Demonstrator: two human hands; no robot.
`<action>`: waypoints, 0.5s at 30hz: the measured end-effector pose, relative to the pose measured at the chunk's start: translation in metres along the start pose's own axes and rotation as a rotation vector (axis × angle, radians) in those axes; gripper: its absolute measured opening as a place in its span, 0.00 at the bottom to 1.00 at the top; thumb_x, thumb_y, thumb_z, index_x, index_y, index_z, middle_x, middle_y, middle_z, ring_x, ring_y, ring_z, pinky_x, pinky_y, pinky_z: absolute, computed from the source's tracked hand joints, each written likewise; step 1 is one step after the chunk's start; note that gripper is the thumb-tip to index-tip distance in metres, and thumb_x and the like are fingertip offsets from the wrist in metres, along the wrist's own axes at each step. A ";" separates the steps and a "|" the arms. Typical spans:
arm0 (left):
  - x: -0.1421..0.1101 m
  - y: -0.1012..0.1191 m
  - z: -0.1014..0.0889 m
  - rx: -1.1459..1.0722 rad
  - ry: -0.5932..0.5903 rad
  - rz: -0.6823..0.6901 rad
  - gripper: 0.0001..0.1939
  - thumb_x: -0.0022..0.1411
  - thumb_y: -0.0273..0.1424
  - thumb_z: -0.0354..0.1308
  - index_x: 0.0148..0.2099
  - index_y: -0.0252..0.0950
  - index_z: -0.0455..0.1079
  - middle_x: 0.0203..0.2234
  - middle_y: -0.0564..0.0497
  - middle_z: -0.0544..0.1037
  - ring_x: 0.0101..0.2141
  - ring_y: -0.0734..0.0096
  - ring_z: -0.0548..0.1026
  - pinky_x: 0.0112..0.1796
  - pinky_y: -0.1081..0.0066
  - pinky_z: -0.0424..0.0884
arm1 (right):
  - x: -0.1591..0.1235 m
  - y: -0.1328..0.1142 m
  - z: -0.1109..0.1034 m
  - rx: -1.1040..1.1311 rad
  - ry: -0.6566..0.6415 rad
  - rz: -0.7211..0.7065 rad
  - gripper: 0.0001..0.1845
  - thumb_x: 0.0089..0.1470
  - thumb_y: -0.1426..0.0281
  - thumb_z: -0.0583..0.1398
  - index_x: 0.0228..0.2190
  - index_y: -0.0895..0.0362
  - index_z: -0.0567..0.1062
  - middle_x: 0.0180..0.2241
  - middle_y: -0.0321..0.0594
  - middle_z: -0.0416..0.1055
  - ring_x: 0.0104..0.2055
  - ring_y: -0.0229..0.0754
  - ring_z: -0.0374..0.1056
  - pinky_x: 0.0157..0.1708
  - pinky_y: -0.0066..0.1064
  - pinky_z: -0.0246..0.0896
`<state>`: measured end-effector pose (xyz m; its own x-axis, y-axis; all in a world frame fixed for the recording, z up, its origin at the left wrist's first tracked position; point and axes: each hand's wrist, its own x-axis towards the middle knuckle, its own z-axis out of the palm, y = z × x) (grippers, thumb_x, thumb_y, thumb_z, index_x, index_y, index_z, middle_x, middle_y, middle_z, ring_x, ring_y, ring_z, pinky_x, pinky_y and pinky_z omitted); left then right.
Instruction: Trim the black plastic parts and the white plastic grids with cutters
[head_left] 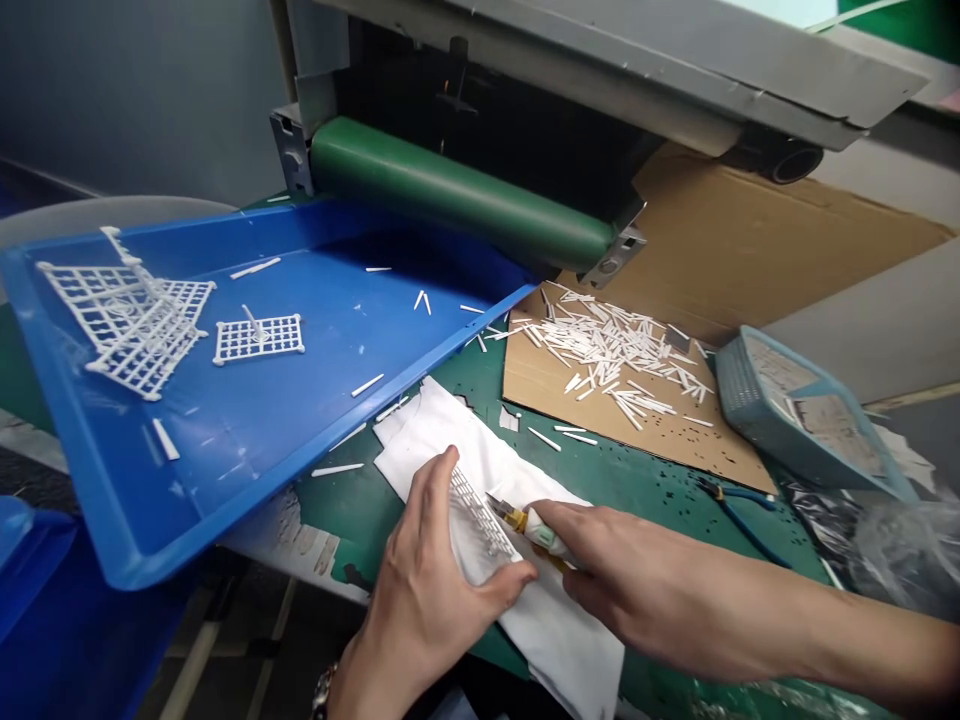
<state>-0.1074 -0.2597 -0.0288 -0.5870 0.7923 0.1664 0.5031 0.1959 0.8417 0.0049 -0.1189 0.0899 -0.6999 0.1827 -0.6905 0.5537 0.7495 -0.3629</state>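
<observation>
My left hand point(431, 580) holds a small white plastic grid point(480, 515) tilted on edge, its thumb at the lower end and fingers along the far side. In my right hand point(615, 565) is a pair of cutting pliers point(517, 518) with yellow handles, one wrapped in something white. The metal jaws point at the grid's face; whether they touch it I cannot tell. Both hands are above a folded white cloth point(577, 640) on the green table point(480, 400).
Left stands a blue tray point(300, 420) with white grids point(142, 320) and a few slivers. Cut white sticks point(607, 340) are heaped on cardboard point(540, 385). Blue-handled pliers point(750, 520) and a light-blue basket point(810, 420) are at right. A green conveyor roller point(457, 190) overhangs the back.
</observation>
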 end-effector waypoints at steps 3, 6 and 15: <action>0.001 -0.001 0.000 0.007 -0.006 0.003 0.48 0.50 0.43 0.66 0.67 0.37 0.46 0.59 0.37 0.63 0.56 0.48 0.67 0.50 0.56 0.72 | 0.000 0.003 0.002 0.025 0.009 0.005 0.14 0.55 0.76 0.52 0.44 0.56 0.66 0.40 0.46 0.69 0.42 0.47 0.67 0.41 0.33 0.59; 0.001 -0.001 0.000 0.009 -0.004 0.009 0.48 0.50 0.44 0.65 0.67 0.37 0.46 0.59 0.37 0.63 0.56 0.48 0.67 0.51 0.56 0.71 | 0.001 0.004 0.006 0.040 0.017 -0.008 0.14 0.55 0.75 0.52 0.44 0.56 0.66 0.41 0.46 0.70 0.43 0.47 0.67 0.42 0.33 0.59; -0.002 -0.002 0.001 0.013 -0.017 -0.010 0.48 0.50 0.42 0.65 0.67 0.37 0.45 0.60 0.36 0.62 0.56 0.48 0.67 0.50 0.56 0.71 | 0.003 -0.005 0.006 -0.016 0.019 0.008 0.10 0.55 0.75 0.52 0.40 0.56 0.65 0.38 0.46 0.69 0.39 0.47 0.67 0.38 0.35 0.58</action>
<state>-0.1067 -0.2605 -0.0314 -0.5812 0.7999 0.1497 0.5056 0.2108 0.8366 0.0031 -0.1255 0.0864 -0.7042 0.2004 -0.6811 0.5519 0.7581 -0.3475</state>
